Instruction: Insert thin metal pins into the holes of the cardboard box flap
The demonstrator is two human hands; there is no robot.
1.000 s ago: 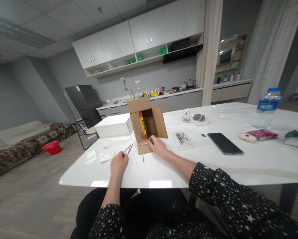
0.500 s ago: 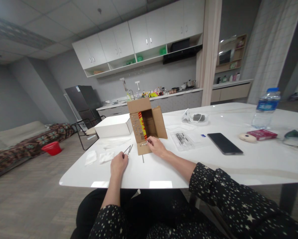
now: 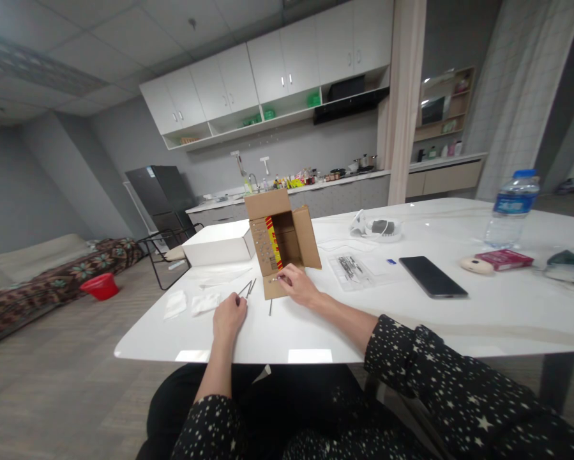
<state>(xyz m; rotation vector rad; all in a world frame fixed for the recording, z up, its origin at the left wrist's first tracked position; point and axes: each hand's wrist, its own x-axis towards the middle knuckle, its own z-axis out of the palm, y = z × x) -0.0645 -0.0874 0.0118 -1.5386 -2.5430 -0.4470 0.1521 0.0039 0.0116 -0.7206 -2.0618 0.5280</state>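
Note:
A cardboard box stands open on the white table, its flaps spread and a red-and-yellow strip along one edge. My right hand is at its lowered front flap, thumb and fingers pinched together over small pale bits. What they hold is too small to name. Below that flap's lower edge a thin dark rod sticks out. My left hand rests on the table with curled fingers, its fingertips at some thin dark rods. Its grip on them is partly hidden.
A white box stands behind, with white packets at the left. To the right are a clear case of small parts, a phone, a white cabled device, a red pack and a water bottle.
My right hand's fingertips have shifted slightly left and down along the flap. The rod beneath the flap has also shifted left. My left hand has stayed in place.

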